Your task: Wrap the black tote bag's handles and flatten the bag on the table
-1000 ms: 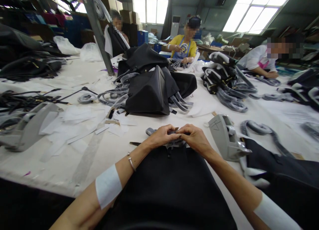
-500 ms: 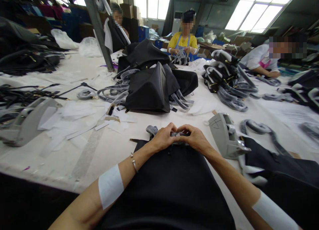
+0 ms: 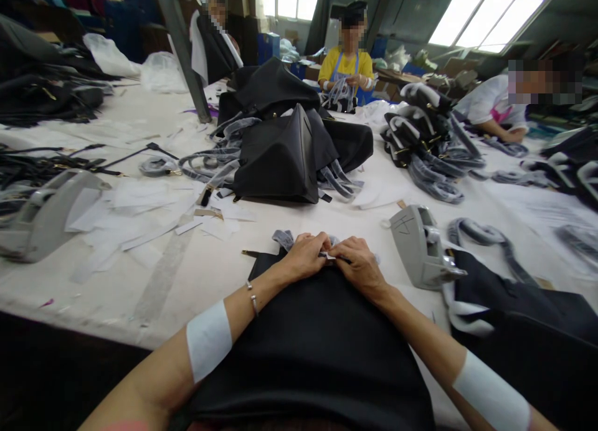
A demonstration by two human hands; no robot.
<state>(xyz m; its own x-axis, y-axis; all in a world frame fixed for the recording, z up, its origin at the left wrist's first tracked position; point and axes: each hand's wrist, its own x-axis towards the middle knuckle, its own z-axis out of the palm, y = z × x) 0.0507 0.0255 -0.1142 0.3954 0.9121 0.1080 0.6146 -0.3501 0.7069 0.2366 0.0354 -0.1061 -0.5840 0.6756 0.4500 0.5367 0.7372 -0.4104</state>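
Observation:
A black bag [image 3: 322,344] lies before me, its far edge under my fingers. My left hand [image 3: 306,256] is closed, fingertips pinching at that edge. Facing it, my right hand [image 3: 362,266] is closed too, thumb and fingers bent over the same edge. A small whitish piece [image 3: 329,256] shows between the fingertips; its kind is unclear, and the fingers hide part of it. Grey plastic-wrapped strap [image 3: 283,238] sticks out beyond my left hand. A dark strap end with a metal tip [image 3: 250,253] pokes out at the left.
Grey tape dispensers stand right [image 3: 420,247] and left [image 3: 51,216]. Ahead sits a pile of black bags [image 3: 275,157], with paper slips [image 3: 131,210] to its left. More bags [image 3: 527,294] lie at the right. Co-workers [image 3: 348,66] are across the table, near a metal post [image 3: 182,51].
My hands have flattened and drawn lower over the bag's far edge, the right one turning knuckles up. The gap between them has narrowed. The view has tilted slightly downward.

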